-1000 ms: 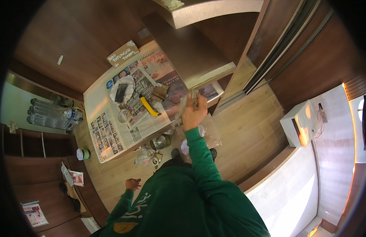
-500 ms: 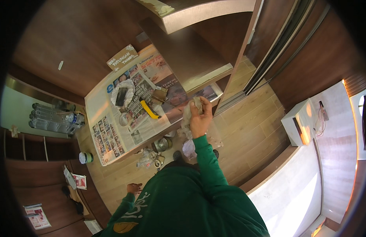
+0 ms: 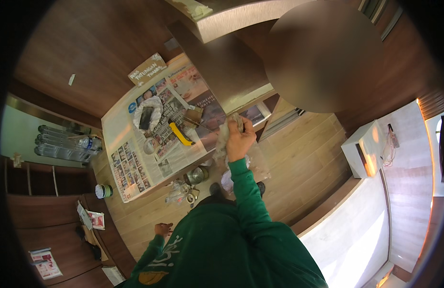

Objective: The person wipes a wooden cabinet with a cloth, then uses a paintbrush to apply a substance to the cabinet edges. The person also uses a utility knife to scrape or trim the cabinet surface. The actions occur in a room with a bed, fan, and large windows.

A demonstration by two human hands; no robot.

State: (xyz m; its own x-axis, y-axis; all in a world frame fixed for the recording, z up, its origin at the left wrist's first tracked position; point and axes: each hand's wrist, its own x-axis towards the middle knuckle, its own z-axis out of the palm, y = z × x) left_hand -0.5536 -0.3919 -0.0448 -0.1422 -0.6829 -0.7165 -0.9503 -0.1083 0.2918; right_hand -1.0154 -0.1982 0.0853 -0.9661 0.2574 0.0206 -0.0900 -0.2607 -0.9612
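My right hand (image 3: 241, 139) is closed round a crumpled greyish-white rag (image 3: 222, 145), beside the front edge of a brown wooden shelf (image 3: 246, 102). Part of the rag hangs down below the fingers; its tucked part is hidden. Low at my left side hangs my left hand (image 3: 163, 229), its fingers stretched out and nothing in them. Newspaper (image 3: 130, 144) covers the surface to the left of the rag. On it lie a yellow-handled tool (image 3: 182, 134), a dark block on a crumpled white wrapping (image 3: 146, 118), a small brown box (image 3: 193, 115) and a round clear lid or dish (image 3: 150, 145).
On the wooden floor stand a metal can (image 3: 197, 175), tape rolls (image 3: 191, 196) and a green-and-white tub (image 3: 104, 191). A folded ladder (image 3: 63, 144) lies at far left. A white box (image 3: 362, 150) sits at right. A blurred patch hides the upper right.
My right hand has shifted slightly left and away from me with the rag. My left hand stays where it was. A blurred patch now covers the upper right.
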